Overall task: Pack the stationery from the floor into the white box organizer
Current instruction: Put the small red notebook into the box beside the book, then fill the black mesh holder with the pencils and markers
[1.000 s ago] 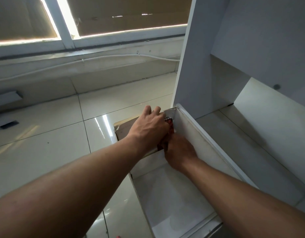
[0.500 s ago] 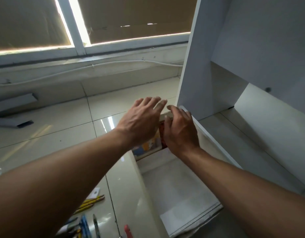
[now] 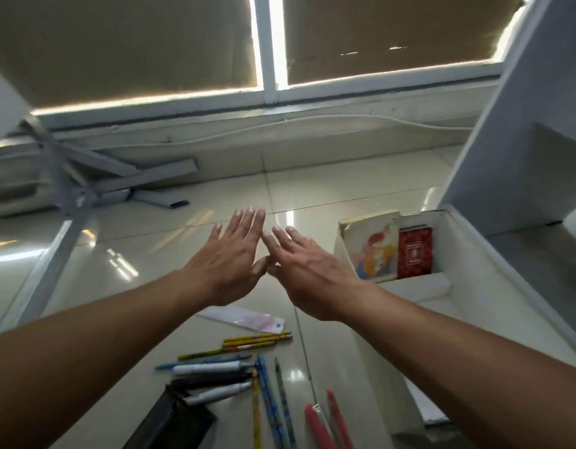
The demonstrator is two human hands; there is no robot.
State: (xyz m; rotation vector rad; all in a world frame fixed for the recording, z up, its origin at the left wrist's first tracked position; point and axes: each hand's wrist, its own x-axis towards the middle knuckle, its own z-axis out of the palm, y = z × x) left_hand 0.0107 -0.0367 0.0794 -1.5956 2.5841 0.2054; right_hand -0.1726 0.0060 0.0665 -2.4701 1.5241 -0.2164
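Both hands hang in the air at the centre of the frame, backs up, fingers spread flat and holding nothing. The left hand [image 3: 227, 260] and the right hand [image 3: 307, 273] sit side by side, thumbs close together or just touching at the middle; which of the two I cannot tell.

The white box organizer [image 3: 471, 286] lies on the floor at the right of the frame, beside the foot of a white cabinet [image 3: 520, 150]. In its far compartment two things stand upright against each other: a worn illustrated notebook [image 3: 372, 251] on the left and a red patterned box [image 3: 414, 254] on the right. The nearer compartment looks bare as far as the right forearm lets me see.

The rest of the stationery is spread on the glossy tiled floor [image 3: 150, 247] in the lower middle of the frame, under the forearms. A clear ruler [image 3: 244, 319] with a pink tint lies nearest the hands. Below it are yellow pencils [image 3: 257, 340], then white markers [image 3: 209, 369], blue pens [image 3: 273, 406] fanned toward the bottom edge, and red pens [image 3: 325, 422] just right of those. A black pencil case [image 3: 173, 422] lies at the lower left of the pile, touching the markers
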